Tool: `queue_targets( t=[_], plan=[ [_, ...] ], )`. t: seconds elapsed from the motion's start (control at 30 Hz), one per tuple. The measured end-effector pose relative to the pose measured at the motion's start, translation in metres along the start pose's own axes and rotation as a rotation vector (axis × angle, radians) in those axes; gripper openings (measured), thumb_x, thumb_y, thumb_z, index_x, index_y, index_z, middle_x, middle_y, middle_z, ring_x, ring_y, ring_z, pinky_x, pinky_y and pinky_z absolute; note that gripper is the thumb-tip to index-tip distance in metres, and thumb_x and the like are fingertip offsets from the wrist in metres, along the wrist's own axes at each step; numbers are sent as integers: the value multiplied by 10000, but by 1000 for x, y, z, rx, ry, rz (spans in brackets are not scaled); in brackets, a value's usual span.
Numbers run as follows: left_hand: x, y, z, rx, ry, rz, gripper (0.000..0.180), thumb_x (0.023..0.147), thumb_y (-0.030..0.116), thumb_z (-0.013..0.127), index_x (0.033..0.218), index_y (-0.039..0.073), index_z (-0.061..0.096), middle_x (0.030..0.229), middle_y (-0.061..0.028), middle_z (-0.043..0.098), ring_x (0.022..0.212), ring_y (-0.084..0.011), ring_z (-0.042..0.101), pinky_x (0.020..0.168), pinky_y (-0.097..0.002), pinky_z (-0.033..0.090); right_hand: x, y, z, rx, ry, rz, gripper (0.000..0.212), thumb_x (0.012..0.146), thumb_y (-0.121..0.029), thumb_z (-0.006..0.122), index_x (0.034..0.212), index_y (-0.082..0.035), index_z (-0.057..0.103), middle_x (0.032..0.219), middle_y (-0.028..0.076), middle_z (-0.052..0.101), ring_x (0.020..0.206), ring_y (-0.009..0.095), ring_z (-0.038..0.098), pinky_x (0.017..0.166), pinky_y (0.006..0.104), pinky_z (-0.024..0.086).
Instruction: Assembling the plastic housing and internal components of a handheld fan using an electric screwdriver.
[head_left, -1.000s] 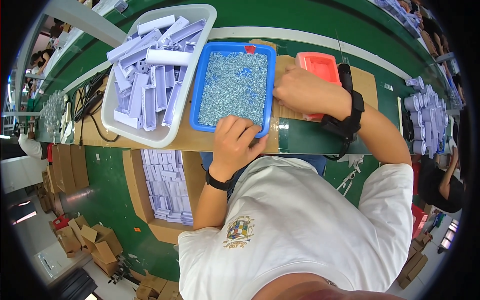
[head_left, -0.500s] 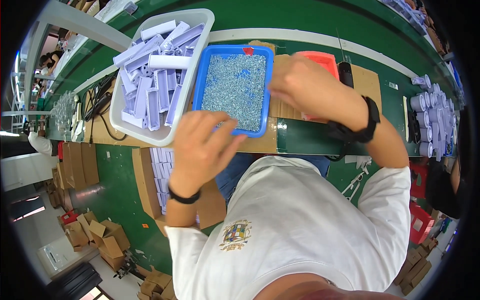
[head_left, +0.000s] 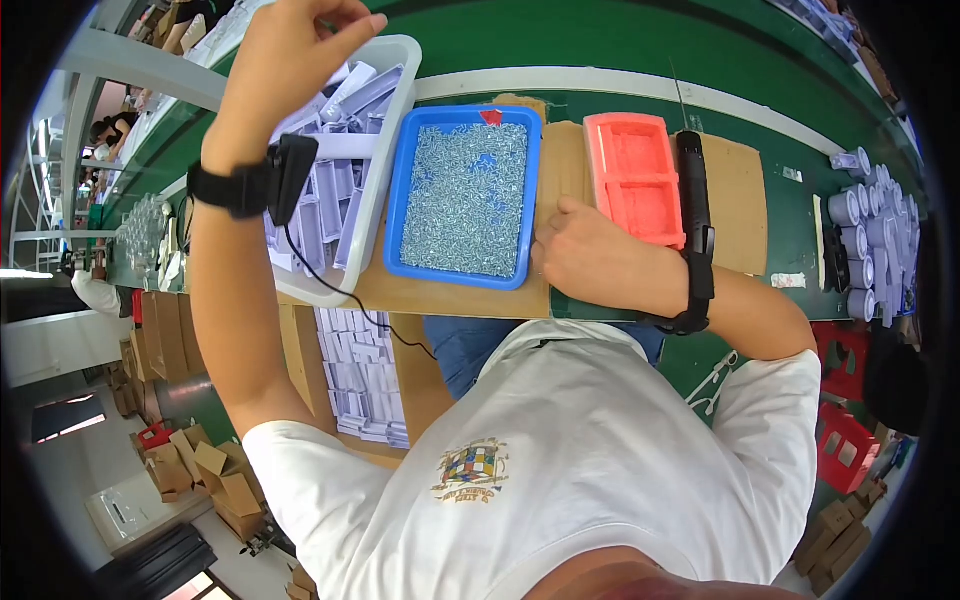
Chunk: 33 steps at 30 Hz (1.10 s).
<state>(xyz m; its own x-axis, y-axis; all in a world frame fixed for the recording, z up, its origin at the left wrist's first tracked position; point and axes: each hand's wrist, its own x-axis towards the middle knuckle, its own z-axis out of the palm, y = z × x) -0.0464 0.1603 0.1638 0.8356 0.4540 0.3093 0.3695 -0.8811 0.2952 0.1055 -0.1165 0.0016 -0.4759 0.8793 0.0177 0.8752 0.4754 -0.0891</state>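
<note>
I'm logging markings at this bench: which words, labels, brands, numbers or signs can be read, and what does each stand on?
None can be read with certainty.
White shirt: small lettering by the colourful chest emblem, too blurred to read.
White plastic part in the pale bin: a faint mark, too small to make out.

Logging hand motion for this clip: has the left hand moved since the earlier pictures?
Yes: judged against the blue tray, the left hand went from the tray's near edge leftward and farther from the body.
</note>
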Motion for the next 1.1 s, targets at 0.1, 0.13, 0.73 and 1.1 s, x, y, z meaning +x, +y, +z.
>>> queue_targets(
  t=[0.1, 0.13, 0.73, 1.1],
  plan=[
    [25, -18, 0, 49, -9, -36, 261, 883, 255, 738, 922, -2, 736, 778, -94, 716, 676, -198, 651, 649, -317, 506, 13, 9, -10, 69, 114, 17, 83, 790, -144, 653, 777, -67, 681, 771, 60, 645, 774, 221, 639, 753, 357, 429],
    [35, -19, -3, 77, -27, -113, 253, 867, 265, 736, 897, 14, 751, 795, -124, 735, 684, -256, 678, 654, -362, 522, 20, 14, -19, 135, 220, 46, 89, 799, -145, 657, 783, -60, 675, 766, 66, 645, 767, 229, 639, 750, 363, 429],
    [66, -148, 57, 286, -273, -398, 375, 768, 406, 780, 938, 72, 772, 961, -173, 751, 914, -350, 715, 866, -422, 554, 10, 0, 3, 115, 84, 157, 97, 750, -162, 685, 756, -65, 675, 697, 79, 644, 697, 259, 642, 726, 384, 448],
    [114, -206, 58, 196, -306, -447, 319, 839, 323, 723, 805, 7, 699, 654, -69, 650, 543, -181, 604, 493, -334, 457, -2, 4, -32, 344, 239, 182, 99, 779, -103, 658, 842, -27, 649, 788, 82, 609, 770, 235, 614, 745, 384, 437]
  ],
)
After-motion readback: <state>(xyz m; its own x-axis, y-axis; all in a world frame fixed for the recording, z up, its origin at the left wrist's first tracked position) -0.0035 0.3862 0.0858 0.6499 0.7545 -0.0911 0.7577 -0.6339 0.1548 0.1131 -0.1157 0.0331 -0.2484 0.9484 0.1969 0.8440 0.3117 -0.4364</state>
